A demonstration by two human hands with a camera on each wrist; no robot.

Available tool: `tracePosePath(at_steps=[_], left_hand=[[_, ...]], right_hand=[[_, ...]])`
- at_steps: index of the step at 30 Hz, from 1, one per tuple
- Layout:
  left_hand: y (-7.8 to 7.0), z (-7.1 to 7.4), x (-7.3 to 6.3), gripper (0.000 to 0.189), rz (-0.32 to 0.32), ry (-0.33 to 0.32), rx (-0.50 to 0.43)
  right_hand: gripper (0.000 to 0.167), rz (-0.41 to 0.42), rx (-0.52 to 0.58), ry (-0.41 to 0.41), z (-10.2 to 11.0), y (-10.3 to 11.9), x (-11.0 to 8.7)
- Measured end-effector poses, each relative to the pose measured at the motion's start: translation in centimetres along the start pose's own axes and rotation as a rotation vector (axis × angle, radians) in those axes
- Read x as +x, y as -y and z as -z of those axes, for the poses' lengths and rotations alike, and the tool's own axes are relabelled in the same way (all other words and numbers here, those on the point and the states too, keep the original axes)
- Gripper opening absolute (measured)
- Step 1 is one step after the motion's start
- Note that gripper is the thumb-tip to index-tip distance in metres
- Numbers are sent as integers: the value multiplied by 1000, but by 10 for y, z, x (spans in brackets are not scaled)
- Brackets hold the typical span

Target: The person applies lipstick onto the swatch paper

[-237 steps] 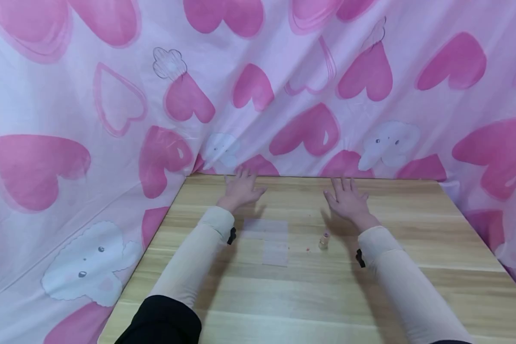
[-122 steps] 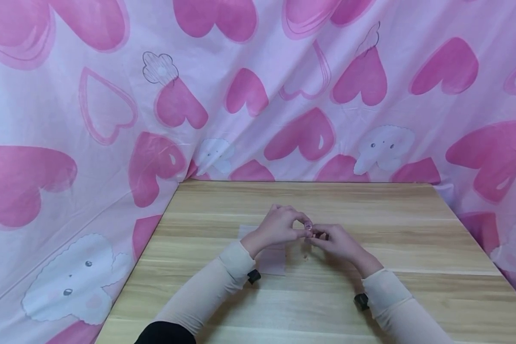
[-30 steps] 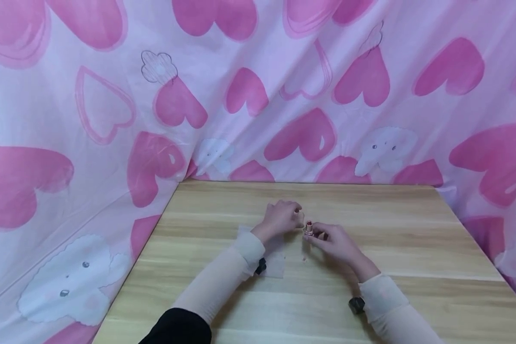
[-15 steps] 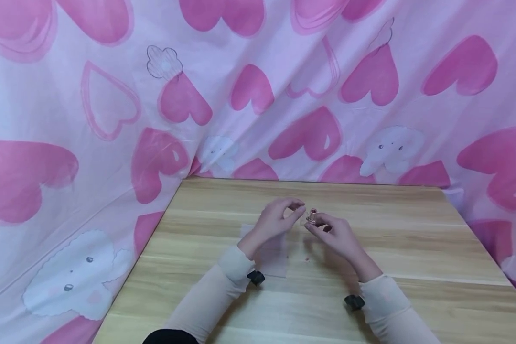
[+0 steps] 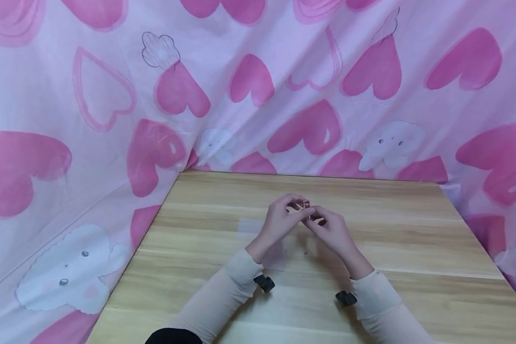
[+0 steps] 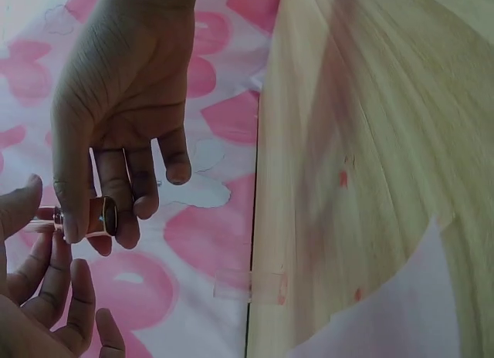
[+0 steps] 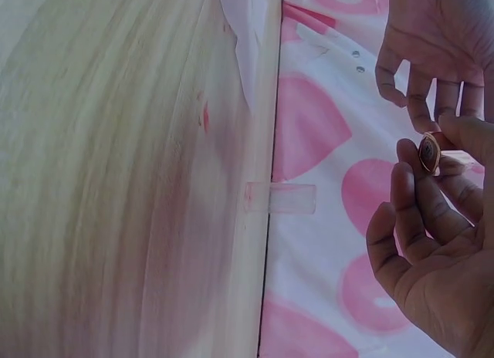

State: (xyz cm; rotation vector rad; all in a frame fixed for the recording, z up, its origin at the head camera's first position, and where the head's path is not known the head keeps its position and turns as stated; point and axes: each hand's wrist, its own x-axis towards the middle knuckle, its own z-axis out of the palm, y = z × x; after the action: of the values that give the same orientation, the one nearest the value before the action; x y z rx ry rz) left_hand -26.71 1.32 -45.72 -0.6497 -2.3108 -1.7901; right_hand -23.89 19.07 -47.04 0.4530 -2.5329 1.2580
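Note:
Between my two hands, above the middle of the table, is a small rose-gold lipstick tube (image 5: 306,204) held upright. In the head view its reddish top shows over my fingertips. My left hand (image 5: 280,219) pinches its upper part, thumb across the front. From the other side my right hand (image 5: 333,230) grips it low down. The left wrist view shows the gold lower part of the tube (image 6: 99,223) and a clear section between the fingers. A dark round base (image 7: 430,153) with a gold rim shows in the right wrist view. Fingers hide the rest.
A thin pale sheet (image 5: 275,258) lies on the wooden table (image 5: 391,224) below my left forearm. Tiny red specks (image 5: 306,253) dot the wood beside it. Clear tape (image 7: 289,197) crosses the far table edge, and a heart-patterned curtain (image 5: 223,91) hangs behind.
The lipstick tube stood on the table at first; both hands then took it up. Half a second ago my left hand was just apart from it, and now its fingers close on it.

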Motion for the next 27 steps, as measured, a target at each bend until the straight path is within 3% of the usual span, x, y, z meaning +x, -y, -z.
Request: tracePosePath(at_steps=[8, 16, 27], left_hand=[[6, -2, -2, 24, 54, -30, -86], [4, 2, -1, 21, 66, -69, -50], [7, 7, 0, 17, 16, -67, -85]], right_hand=[[18, -13, 5, -7, -5, 3, 0], [21, -41, 12, -10, -7, 9, 1], [26, -60, 53, 16, -11, 8, 3]])
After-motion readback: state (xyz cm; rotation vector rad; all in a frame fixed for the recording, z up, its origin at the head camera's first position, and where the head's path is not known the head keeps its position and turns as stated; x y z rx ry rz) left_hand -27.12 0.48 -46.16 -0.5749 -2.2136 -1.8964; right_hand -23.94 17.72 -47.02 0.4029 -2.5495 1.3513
